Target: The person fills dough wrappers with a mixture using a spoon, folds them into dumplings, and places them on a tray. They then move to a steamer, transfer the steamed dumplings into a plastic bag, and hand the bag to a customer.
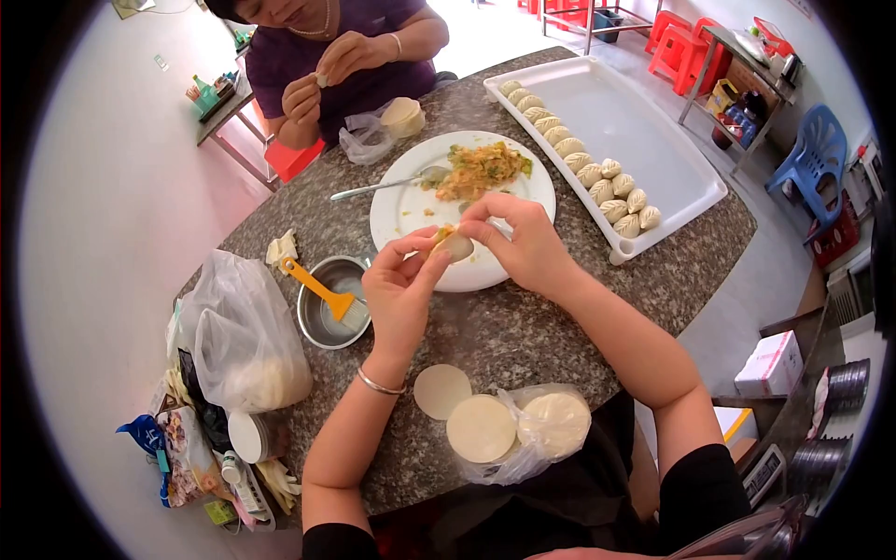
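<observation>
Over the near edge of a white plate (387, 219), my left hand (403, 285) holds a dumpling wrapper (455, 247) with some orange and green filling showing at its top. The thumb and fingers of my right hand (523, 245) pinch the wrapper's upper right edge. Chopped filling (485, 170) is heaped on the plate, and a metal spoon (373, 189) rests there with its handle over the rim. Round wrappers (482, 429) lie in stacks by a plastic bag near my body, with a single wrapper (442, 392) beside them.
Pleated dumplings (569, 147) line the left side of a white tray (653, 131). A metal bowl (322, 327) with an orange brush (322, 287) stands left of my left hand. A plastic bag (238, 327) lies farther left. Across the table, a person (345, 84) holds a small piece of dough.
</observation>
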{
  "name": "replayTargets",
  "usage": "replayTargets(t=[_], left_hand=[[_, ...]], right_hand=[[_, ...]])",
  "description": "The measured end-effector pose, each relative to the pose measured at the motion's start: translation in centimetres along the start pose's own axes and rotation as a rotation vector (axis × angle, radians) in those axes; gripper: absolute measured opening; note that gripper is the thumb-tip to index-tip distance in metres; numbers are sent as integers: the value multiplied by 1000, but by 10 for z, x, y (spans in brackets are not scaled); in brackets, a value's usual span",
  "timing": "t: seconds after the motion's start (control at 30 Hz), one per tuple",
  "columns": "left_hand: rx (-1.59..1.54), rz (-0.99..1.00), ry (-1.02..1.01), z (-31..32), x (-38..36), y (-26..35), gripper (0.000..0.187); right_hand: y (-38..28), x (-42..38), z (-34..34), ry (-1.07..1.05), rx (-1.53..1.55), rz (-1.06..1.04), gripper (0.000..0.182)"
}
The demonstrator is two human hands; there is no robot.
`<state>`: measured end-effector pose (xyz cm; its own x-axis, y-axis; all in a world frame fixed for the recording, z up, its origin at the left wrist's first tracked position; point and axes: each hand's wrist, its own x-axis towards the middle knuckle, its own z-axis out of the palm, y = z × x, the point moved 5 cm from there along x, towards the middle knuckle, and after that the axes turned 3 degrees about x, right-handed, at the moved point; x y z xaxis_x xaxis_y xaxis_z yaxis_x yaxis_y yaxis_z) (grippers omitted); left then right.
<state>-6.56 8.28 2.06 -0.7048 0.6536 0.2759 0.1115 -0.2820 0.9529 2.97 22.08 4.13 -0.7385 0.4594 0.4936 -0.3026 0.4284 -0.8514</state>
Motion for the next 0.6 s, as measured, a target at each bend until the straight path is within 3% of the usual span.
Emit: replayTargets(t=[0.1, 0.37, 0.47, 0.6], left_hand=[[-21, -7, -24, 0, 0, -3, 12], [113, -72, 14, -6, -1, -3, 13], [128, -91, 64, -6, -2, 0, 23], [326, 116, -44, 2, -2, 3, 30]], right_hand=[[11, 6, -3, -158, 89, 71, 14], [3, 0, 5, -125, 50, 8, 14], [0, 0, 4, -133, 34, 7, 13], [4, 0, 2, -95, 17, 53, 14]])
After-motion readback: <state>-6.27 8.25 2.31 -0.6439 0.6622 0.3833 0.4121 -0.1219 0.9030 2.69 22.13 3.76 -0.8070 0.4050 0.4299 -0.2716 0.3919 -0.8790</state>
